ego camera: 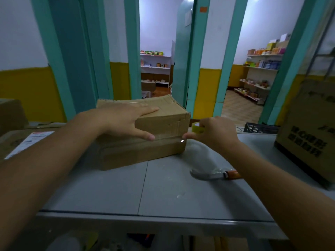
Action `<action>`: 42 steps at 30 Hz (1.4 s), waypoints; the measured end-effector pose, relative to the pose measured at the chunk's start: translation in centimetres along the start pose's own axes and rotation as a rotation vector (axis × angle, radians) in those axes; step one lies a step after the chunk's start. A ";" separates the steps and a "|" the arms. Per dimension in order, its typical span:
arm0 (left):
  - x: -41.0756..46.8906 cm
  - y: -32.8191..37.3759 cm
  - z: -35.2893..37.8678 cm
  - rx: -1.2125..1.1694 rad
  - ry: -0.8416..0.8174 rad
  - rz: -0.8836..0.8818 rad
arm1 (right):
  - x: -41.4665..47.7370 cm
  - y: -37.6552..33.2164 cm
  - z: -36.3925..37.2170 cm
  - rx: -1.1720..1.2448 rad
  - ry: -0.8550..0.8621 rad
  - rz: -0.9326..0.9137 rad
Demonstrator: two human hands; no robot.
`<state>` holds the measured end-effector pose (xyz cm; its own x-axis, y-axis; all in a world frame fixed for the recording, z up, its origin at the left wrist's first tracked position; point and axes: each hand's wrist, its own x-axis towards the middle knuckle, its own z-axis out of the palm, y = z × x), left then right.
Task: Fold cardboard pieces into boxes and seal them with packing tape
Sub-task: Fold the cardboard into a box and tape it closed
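My left hand (125, 120) lies spread flat on the box (163, 122) between my hands, steadying it and thumbing the seam down, while my right hand (215, 133), at its right corner, grips the tape roll (196, 128), likely to draw tape across.

The right hand (215, 134) covers most of the tape roll (196, 128); only a yellow-green arc shows. The left hand (123, 120) and its forearm hide the near left corner of the box (163, 124). The right forearm crosses the orange handle of the knife (232, 174). The picture's right edge cuts off the carton (306, 124), whose print is blurred. The label (30, 142) at left is unreadable. The shelf goods (261, 69) are too small to tell.
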<state>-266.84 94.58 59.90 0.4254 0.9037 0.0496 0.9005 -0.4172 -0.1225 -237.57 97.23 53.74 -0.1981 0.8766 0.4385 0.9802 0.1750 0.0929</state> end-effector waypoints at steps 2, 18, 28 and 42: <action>-0.1 0.1 -0.1 0.006 0.000 -0.002 | 0.1 0.2 0.4 -0.023 0.005 0.003; 0.5 0.6 -0.4 0.059 -0.003 -0.002 | 3.1 1.6 3.2 0.013 0.047 -0.210; 0.8 0.4 -0.1 0.117 0.058 0.002 | 1.4 4.1 3.7 0.280 -0.112 -0.361; 0.4 0.6 -0.5 0.111 0.054 0.039 | -0.6 5.2 2.2 0.181 0.056 -0.377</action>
<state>-266.05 94.62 60.37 0.4666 0.8793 0.0955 0.8691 -0.4358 -0.2339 -232.38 98.64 51.97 -0.5383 0.7109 0.4525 0.8229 0.5594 0.1001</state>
